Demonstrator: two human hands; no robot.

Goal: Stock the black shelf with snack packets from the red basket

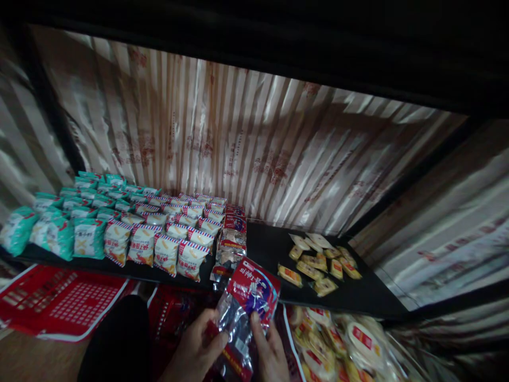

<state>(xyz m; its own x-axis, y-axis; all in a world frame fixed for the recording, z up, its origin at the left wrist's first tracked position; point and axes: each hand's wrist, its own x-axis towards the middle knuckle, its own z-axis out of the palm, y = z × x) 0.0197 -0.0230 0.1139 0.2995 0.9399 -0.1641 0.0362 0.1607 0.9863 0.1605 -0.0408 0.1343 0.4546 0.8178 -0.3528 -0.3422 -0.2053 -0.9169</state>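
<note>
Between my hands is a red and clear plastic snack packet (254, 289), tilted, with dark contents showing through its window. My left hand (199, 345) grips its left edge, thumb on the front. On the right side, my right hand (268, 345) holds the same packet with thumb and fingers pressed on its face. Just beyond it, similar red packets (234, 233) lie in a row on the black shelf (264, 246). Left of that row stand white and red snack bags (141, 244) in several lines.
Teal snack bags (89, 239) fill the shelf's left end. Small yellow wrapped packets (314, 265) lie loose on the right. Below are a red basket (79, 302) and a pile of wrapped food (334, 345). A striped sheet (222, 132) hangs behind; a dark beam (254, 32) crosses above.
</note>
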